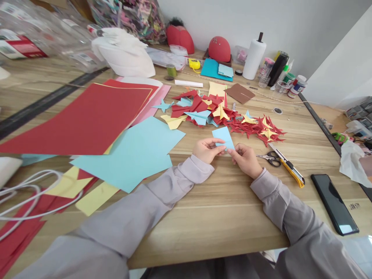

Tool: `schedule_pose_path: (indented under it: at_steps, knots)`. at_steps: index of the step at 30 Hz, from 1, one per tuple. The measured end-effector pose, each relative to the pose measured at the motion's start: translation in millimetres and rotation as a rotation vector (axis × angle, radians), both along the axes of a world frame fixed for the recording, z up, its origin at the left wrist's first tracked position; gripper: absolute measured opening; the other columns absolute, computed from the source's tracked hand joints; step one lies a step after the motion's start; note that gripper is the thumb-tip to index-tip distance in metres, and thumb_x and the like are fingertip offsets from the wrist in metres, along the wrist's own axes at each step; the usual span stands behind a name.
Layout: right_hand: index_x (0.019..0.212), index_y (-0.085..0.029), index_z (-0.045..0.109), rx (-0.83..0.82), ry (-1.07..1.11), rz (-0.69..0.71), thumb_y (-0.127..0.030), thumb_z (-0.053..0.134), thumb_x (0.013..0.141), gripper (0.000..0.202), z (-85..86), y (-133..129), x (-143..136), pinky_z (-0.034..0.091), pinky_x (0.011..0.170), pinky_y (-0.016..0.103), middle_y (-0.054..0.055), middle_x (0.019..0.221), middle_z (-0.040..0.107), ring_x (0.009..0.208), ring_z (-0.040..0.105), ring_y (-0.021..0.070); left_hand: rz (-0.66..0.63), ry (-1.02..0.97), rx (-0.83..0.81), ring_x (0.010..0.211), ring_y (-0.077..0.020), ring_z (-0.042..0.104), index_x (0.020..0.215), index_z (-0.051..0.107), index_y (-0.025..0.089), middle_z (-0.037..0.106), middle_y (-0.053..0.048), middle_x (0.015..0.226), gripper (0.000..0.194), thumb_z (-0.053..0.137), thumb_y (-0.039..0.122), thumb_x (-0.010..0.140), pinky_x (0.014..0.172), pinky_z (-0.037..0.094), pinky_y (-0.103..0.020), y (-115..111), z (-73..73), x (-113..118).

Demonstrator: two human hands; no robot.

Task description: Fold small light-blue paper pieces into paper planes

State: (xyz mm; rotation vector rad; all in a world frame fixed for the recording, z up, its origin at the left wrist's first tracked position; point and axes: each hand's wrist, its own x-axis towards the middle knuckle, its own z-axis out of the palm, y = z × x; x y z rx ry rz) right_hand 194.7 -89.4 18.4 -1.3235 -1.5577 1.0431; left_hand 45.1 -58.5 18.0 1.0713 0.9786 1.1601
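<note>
Between left hand (207,150) and right hand (245,159): small light-blue rectangular paper sheet (223,135)

Fingers have it pinched, left on the near edge, right on the near-right corner, so neither's really closer. Sticks out just beyond the fingertips, long axis running roughly away from them.

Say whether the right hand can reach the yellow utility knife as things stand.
Probably yes: the knife lies uncovered beside the scissors, near the right hand, though that hand is holding the blue paper.

Two hands (205,150) (247,160); one held paper (223,135); one cutter (291,169); one phone (334,203)
</note>
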Motion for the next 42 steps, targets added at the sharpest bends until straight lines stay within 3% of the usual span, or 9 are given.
schedule_pose_path:
  at_steps: [10,13,17,23,28,32,42]
  knots:
    - [0.048,-0.021,0.037,0.055,-0.034,-0.171,-0.055,0.064,0.067,0.048,-1.9,1,1,0.027,0.039,0.022,-0.006,0.037,0.041,0.036,0.033,0.0064,0.009,-0.095,-0.079,0.046,-0.0099,0.058,0.072,0.066,0.009,0.062,0.001,0.050,0.044,0.083,0.032,0.039,0.050,0.051,-0.023,2,2.4,0]
    - [0.047,-0.021,0.037,0.047,-0.025,-0.147,-0.057,0.057,0.072,0.049,-0.4,1,2,0.029,0.040,0.022,-0.006,0.036,0.041,0.035,0.034,0.0067,-0.001,-0.076,-0.062,0.045,-0.0100,0.057,0.073,0.066,0.009,0.061,0.000,0.049,0.043,0.082,0.033,0.040,0.049,0.050,-0.023,4,-0.4,-1]
    - [0.053,-0.019,0.046,-0.016,0.086,-0.107,-0.062,0.040,0.081,0.051,2.8,1,3,0.037,0.043,0.023,-0.001,0.044,0.051,0.040,0.045,0.0088,0.026,-0.063,-0.013,0.044,-0.0095,0.056,0.074,0.066,0.010,0.060,0.001,0.046,0.039,0.080,0.032,0.045,0.048,0.049,-0.022,6,-4.0,-3]
    - [0.068,-0.017,0.054,-0.075,0.113,0.072,-0.059,0.062,0.066,0.042,2.4,2,2,0.042,0.049,0.023,0.000,0.059,0.059,0.049,0.052,0.0098,-0.080,0.054,0.031,0.043,-0.0104,0.055,0.077,0.068,0.011,0.058,0.001,0.046,0.032,0.077,0.029,0.051,0.046,0.046,-0.022,2,-3.5,-1]
    - [0.070,-0.017,0.053,-0.062,0.083,0.083,-0.056,0.059,0.071,0.040,-0.5,3,5,0.041,0.049,0.023,0.000,0.061,0.059,0.049,0.051,0.0092,-0.129,0.049,0.061,0.046,-0.0105,0.057,0.091,0.066,0.012,0.061,0.002,0.050,0.046,0.078,0.025,0.049,0.048,0.047,-0.022,2,-7.6,-1]
    - [0.072,-0.017,0.052,-0.058,0.069,0.129,-0.055,0.057,0.073,0.039,-1.3,3,5,0.041,0.050,0.023,0.000,0.063,0.058,0.050,0.051,0.0092,-0.145,0.035,0.029,0.043,-0.0102,0.054,0.091,0.066,0.010,0.059,0.002,0.046,0.045,0.077,0.026,0.050,0.047,0.047,-0.022,3,-7.2,-1]
    - [0.069,-0.019,0.047,-0.016,-0.013,0.126,-0.054,0.054,0.077,0.036,-0.5,3,5,0.037,0.049,0.024,-0.004,0.052,0.049,0.048,0.045,0.0103,-0.060,-0.060,-0.021,0.041,-0.0095,0.051,0.103,0.053,0.010,0.060,0.003,0.051,0.070,0.081,0.024,0.040,0.043,0.042,-0.022,5,-4.0,3]
